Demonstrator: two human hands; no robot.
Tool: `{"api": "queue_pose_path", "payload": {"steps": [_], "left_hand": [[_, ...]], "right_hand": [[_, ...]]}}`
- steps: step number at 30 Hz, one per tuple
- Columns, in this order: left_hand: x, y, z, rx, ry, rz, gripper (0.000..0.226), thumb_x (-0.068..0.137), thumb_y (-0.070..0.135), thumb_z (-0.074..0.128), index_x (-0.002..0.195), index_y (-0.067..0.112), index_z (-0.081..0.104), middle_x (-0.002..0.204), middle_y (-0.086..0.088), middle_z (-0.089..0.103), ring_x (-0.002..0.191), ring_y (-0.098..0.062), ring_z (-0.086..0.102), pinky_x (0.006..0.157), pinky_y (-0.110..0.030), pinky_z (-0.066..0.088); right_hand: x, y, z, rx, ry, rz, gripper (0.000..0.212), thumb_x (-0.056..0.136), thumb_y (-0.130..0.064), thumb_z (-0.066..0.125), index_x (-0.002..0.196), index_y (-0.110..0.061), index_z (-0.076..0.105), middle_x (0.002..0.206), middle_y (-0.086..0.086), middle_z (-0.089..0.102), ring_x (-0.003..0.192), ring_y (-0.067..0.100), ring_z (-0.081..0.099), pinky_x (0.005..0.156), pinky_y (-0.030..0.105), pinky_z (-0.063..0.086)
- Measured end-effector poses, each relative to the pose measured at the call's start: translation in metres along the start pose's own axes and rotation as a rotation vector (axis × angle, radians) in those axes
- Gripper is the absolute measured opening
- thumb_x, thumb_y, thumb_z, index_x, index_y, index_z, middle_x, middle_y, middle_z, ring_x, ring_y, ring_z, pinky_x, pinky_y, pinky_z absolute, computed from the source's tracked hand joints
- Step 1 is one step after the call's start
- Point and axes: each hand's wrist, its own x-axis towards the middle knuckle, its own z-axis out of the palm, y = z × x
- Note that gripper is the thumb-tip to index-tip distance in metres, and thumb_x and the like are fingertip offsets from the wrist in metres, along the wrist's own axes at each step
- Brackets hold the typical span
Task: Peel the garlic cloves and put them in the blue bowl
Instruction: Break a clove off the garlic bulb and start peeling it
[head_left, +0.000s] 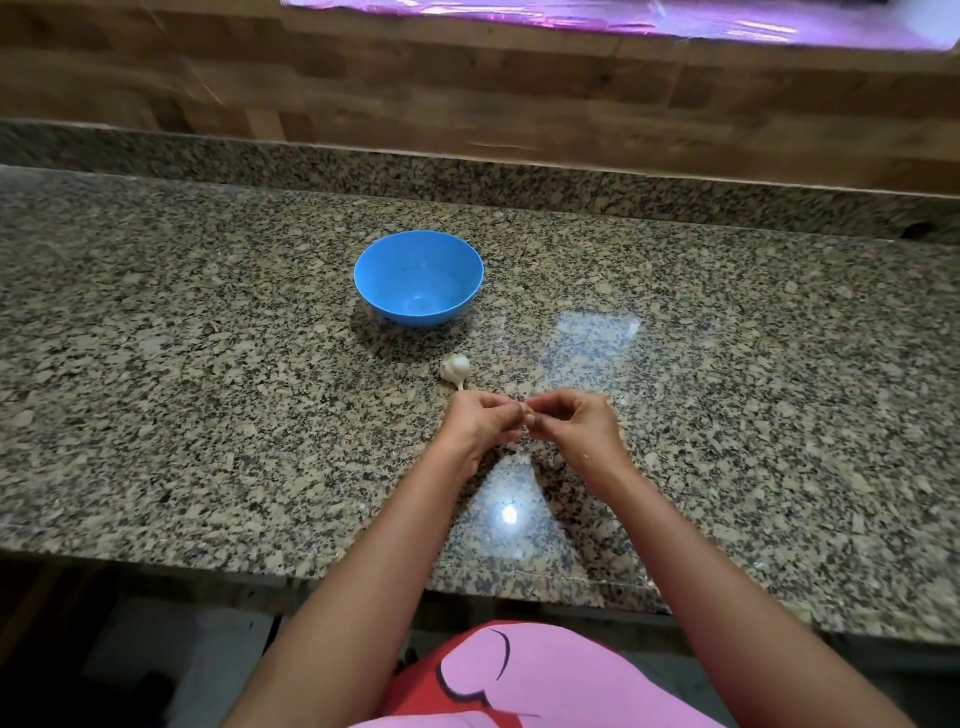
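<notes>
A blue bowl (418, 278) stands on the granite counter, and nothing shows inside it. Just in front of it and slightly right lies a white garlic bulb (455, 369) with its stem pointing toward me. Nearer to me, my left hand (480, 422) and my right hand (570, 422) meet fingertip to fingertip above the counter. Both pinch a small garlic clove (528, 411), which the fingers mostly hide.
The speckled granite counter (208, 389) stretches wide to both sides, with a raised granite ledge and a wooden wall behind it. Its front edge runs just beyond my forearms. Light glare patches lie right of the bowl and between my arms.
</notes>
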Motion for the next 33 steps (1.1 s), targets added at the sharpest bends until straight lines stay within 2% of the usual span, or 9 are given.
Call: {"api": "queue_pose_path", "payload": {"steps": [6,9,13,15,18,20,22,25,33], "left_hand": [[0.002,-0.002,0.004,0.24,-0.007,0.107,0.01,0.089,0.007,0.06,0.081,0.0,0.059,0.08,-0.01,0.063,0.069,-0.014,0.062,0.061,-0.018,0.055],[0.004,-0.007,0.001,0.424,0.074,0.14,0.015,0.087,0.012,0.063,0.074,0.01,0.054,0.067,0.0,0.057,0.06,-0.011,0.058,0.064,-0.027,0.054],[0.001,-0.01,-0.002,0.635,0.124,0.189,0.003,0.087,0.012,0.062,0.085,0.01,0.063,0.082,-0.005,0.067,0.077,-0.019,0.065,0.08,-0.037,0.056],[0.0,-0.008,-0.003,0.733,0.115,0.225,0.014,0.089,0.01,0.059,0.099,0.011,0.068,0.096,-0.003,0.068,0.087,-0.018,0.065,0.085,-0.036,0.054],[-0.002,-0.007,0.0,0.508,0.001,0.163,0.017,0.091,0.01,0.057,0.104,0.008,0.067,0.096,-0.005,0.067,0.085,-0.017,0.063,0.085,-0.035,0.054],[-0.004,-0.006,0.003,0.246,-0.06,0.088,0.017,0.091,0.014,0.059,0.101,0.001,0.065,0.089,-0.009,0.066,0.077,-0.016,0.061,0.079,-0.03,0.055],[-0.003,-0.008,0.004,0.163,-0.058,0.086,0.021,0.089,0.013,0.061,0.101,-0.003,0.065,0.087,-0.01,0.066,0.07,-0.014,0.06,0.069,-0.021,0.054],[-0.002,-0.01,0.003,0.173,-0.005,0.117,0.019,0.086,0.008,0.063,0.1,-0.004,0.065,0.09,-0.014,0.069,0.065,-0.011,0.059,0.059,-0.014,0.052],[0.003,-0.015,0.009,0.383,0.139,0.211,0.004,0.087,0.011,0.064,0.088,0.009,0.066,0.084,-0.007,0.07,0.072,-0.015,0.065,0.071,-0.027,0.057]], "right_hand": [[-0.001,0.005,-0.001,0.176,-0.014,0.053,0.013,0.081,0.005,0.064,0.089,-0.004,0.067,0.089,0.016,0.069,0.085,0.027,0.068,0.079,0.033,0.057],[-0.003,0.008,-0.003,0.357,0.04,0.126,0.011,0.081,0.007,0.061,0.089,-0.001,0.064,0.087,0.015,0.066,0.08,0.024,0.066,0.073,0.026,0.058],[0.002,0.01,-0.012,0.48,0.099,0.186,0.011,0.082,0.008,0.06,0.09,0.002,0.062,0.086,0.017,0.066,0.076,0.023,0.068,0.069,0.024,0.058],[0.002,0.011,-0.014,0.444,0.09,0.186,0.011,0.081,0.009,0.06,0.09,0.003,0.062,0.087,0.02,0.067,0.074,0.023,0.069,0.065,0.022,0.057],[0.001,0.011,-0.012,0.45,0.069,0.176,0.012,0.079,0.009,0.062,0.089,0.003,0.064,0.088,0.02,0.067,0.078,0.024,0.068,0.066,0.021,0.056],[-0.001,0.01,-0.01,0.461,0.049,0.157,0.013,0.077,0.009,0.064,0.089,0.004,0.065,0.087,0.017,0.068,0.079,0.023,0.068,0.066,0.021,0.056],[-0.002,0.009,-0.008,0.446,0.044,0.143,0.015,0.074,0.007,0.067,0.089,0.004,0.066,0.087,0.017,0.069,0.08,0.022,0.068,0.067,0.021,0.056],[-0.003,0.006,-0.008,0.36,0.027,0.135,0.023,0.07,-0.002,0.071,0.092,0.003,0.066,0.09,0.018,0.069,0.082,0.024,0.068,0.069,0.023,0.057],[0.001,0.004,-0.007,0.174,0.018,0.173,0.013,0.081,0.0,0.065,0.092,0.006,0.064,0.077,0.015,0.069,0.06,0.016,0.066,0.06,0.022,0.057]]}}
